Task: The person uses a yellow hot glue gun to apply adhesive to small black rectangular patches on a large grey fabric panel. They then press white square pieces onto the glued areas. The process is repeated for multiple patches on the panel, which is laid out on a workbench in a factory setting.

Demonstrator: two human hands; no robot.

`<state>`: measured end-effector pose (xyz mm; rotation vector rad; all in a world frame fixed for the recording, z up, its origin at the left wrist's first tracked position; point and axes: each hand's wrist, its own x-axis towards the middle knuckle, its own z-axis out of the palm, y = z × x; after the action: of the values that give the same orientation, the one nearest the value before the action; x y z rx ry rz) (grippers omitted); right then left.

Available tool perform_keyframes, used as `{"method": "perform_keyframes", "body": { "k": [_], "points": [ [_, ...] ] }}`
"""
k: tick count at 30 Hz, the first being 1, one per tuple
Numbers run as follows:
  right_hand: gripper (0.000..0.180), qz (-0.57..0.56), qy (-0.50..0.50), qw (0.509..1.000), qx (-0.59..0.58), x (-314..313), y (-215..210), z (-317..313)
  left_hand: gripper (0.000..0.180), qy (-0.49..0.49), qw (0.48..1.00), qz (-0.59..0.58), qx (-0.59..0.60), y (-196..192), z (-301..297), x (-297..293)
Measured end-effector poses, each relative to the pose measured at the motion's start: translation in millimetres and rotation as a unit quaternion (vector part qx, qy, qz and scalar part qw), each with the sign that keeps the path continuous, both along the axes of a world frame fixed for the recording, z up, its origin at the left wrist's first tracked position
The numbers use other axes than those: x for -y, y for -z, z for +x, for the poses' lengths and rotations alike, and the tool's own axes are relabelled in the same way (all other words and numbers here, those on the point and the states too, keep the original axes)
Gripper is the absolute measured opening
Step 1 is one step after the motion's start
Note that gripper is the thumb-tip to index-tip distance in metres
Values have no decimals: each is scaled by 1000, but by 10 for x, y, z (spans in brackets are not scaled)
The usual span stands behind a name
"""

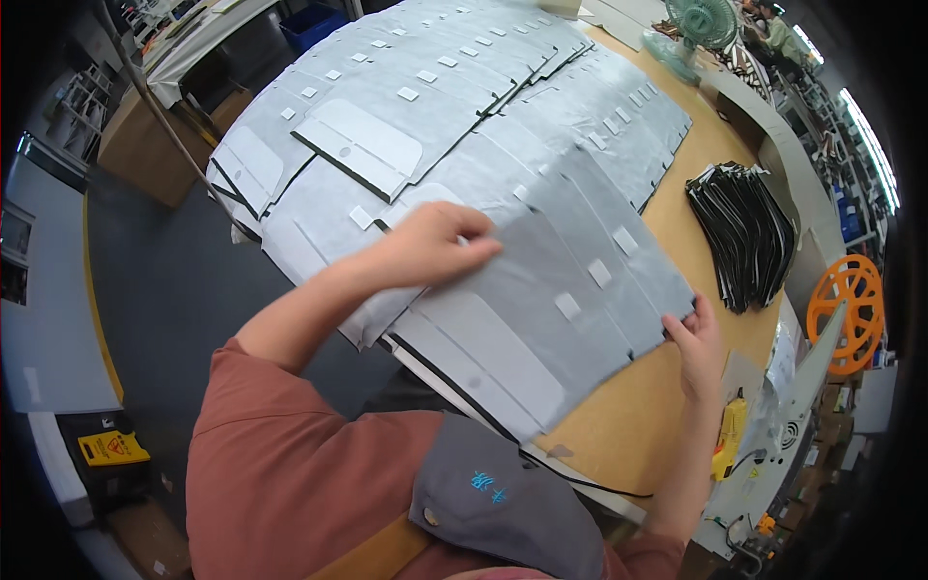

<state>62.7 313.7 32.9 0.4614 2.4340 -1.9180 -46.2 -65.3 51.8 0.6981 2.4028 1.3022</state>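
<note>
A silvery-grey fabric panel (536, 266) with small white patches and a pale rounded pocket piece (483, 353) lies in front of me, dark trim along its near edge. My right hand (698, 343) pinches this panel's right edge between thumb and fingers. Over its left part hovers my left hand (435, 244), slightly blurred, thumb and forefinger apart and the other fingers curled out of sight. I see nothing held in it. Beyond, similar grey panels (454, 72) overlap in layers, with white patches and dark edging. Whether the left hand touches the fabric is hard to make out.
A stack of black strips (742, 237) lies on the wooden tabletop (619, 416) at the right. Farther right are a yellow tool (731, 437) and an orange reel (846, 314). A green fan (703, 24) stands at the back. A thin pole (159, 111) rises by the left edge.
</note>
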Motion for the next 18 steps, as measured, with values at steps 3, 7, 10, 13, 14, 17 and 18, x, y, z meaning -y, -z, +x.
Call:
{"method": "perform_keyframes", "body": {
  "k": [3, 7, 10, 13, 14, 17, 18],
  "points": [
    [56, -42, -38, 997, -43, 621, -173, -423, 21, -106, 994, -10, 39, -163, -218, 557],
    [62, -64, -107, 992, -23, 1459, -259, -1059, 21, -208, 978, -1, 31, -177, -584, 1401],
    [64, -95, -146, 984, -28, 1969, -42, -1552, 22, -240, 970, -27, 21, -186, -878, 1997],
    [62, -76, -170, 982, -36, 2467, 113, -1947, 21, -271, 958, -93, 12, -134, -1108, 2565],
    [62, -39, -173, 984, -34, 2573, 148, -2031, 21, -285, 951, -119, 8, -99, -1165, 2652],
    [60, 68, -177, 981, -45, 2773, 300, -2227, 22, -299, 940, -163, -12, 75, -1324, 2801],
    [60, 100, -173, 978, -60, 2776, 369, -2256, 22, -283, 940, -187, -28, 131, -1375, 2793]
  ]
}}
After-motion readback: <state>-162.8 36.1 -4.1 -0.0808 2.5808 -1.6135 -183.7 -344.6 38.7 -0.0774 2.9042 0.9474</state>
